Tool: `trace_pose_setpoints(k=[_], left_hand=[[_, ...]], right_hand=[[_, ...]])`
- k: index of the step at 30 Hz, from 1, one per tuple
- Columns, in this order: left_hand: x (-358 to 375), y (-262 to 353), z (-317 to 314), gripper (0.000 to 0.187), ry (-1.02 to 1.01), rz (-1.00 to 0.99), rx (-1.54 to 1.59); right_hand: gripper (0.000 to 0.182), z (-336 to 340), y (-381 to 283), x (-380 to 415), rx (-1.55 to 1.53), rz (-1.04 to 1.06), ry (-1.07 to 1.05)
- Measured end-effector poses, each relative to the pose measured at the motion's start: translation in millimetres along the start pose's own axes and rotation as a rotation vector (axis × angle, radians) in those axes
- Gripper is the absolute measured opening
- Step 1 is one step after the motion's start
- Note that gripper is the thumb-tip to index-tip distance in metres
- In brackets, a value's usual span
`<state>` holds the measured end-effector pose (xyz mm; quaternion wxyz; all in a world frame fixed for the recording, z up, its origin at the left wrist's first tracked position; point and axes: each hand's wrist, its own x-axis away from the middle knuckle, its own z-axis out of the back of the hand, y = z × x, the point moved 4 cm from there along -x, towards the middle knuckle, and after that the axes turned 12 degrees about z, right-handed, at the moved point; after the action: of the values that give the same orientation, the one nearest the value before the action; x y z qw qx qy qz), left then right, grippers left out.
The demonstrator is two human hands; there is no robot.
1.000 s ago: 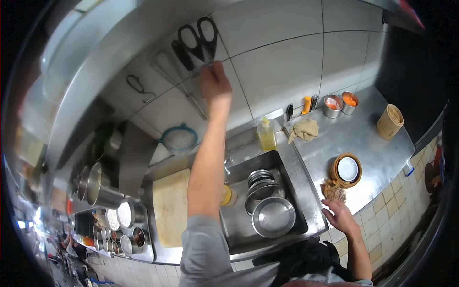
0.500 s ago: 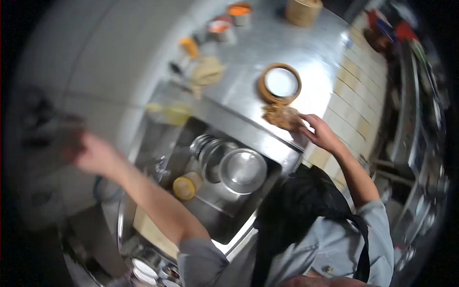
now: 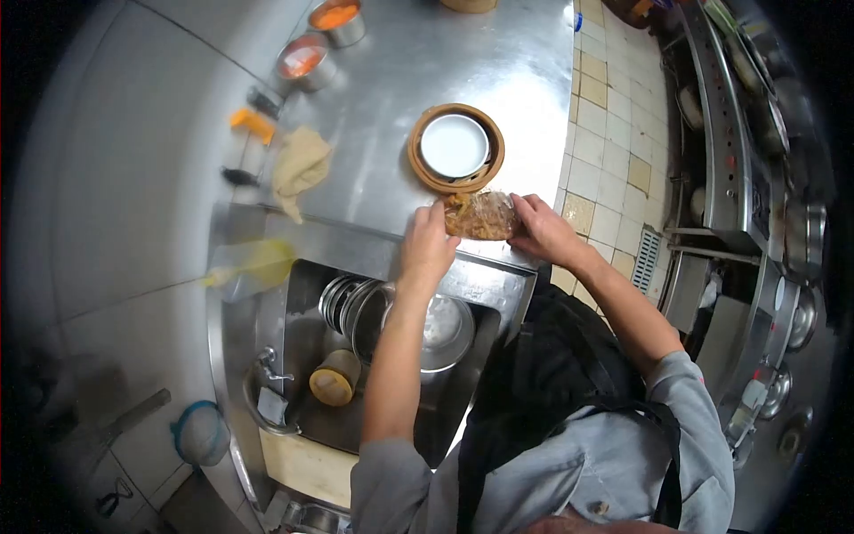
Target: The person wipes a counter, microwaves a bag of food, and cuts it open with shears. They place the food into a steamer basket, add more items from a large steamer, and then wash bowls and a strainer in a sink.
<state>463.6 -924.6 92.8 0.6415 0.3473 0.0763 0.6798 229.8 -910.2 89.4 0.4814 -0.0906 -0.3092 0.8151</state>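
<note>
A clear plastic bag of brown food [image 3: 483, 217] is stretched between my two hands at the near edge of the steel counter. My left hand [image 3: 429, 242] pinches its left side, and my right hand [image 3: 540, 230] grips its right end with thumb and fingers. Just beyond the bag stands a round bamboo steamer [image 3: 414, 160] with a white dish [image 3: 455, 146] inside it. The bag's far edge comes right up to the steamer's near rim.
Below my left forearm, the sink [image 3: 307, 427] holds metal bowls [image 3: 449, 331] and a yellow-lidded container [image 3: 331, 386]. Along the wall are a beige cloth [image 3: 302, 165], a yellow squeeze bottle [image 3: 258, 267] and two metal tins [image 3: 337, 25] with orange contents. Tiled floor [image 3: 614, 133] lies right of the counter.
My left hand has swung in from the far left by the wall to the bag's left side. The bag, previously in my right hand alone, is now spread between both hands.
</note>
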Motion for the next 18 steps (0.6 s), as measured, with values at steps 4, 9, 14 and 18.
trace_pose_setpoints(k=[4,9,14,18], left_hand=[[-10.0,-0.8,-17.6,0.063,0.028,-0.093,0.133],[4.7,-5.2,-29.8,0.055,0.021,-0.146,0.211],[25.6,8.9,0.3,0.056,-0.010,-0.100,0.341],[11.1,23.4,45.2,0.058,0.032,-0.078,0.469]], right_hand=[[0.064,-5.1,-2.6,-12.1,-0.040,0.049,0.016],[0.042,-11.8,-1.5,-8.8,-0.117,0.137,0.064],[0.045,6.0,-19.4,0.8,-0.309,0.188,0.099],[0.054,47.3,-34.6,-23.8,-0.365,0.156,0.063]])
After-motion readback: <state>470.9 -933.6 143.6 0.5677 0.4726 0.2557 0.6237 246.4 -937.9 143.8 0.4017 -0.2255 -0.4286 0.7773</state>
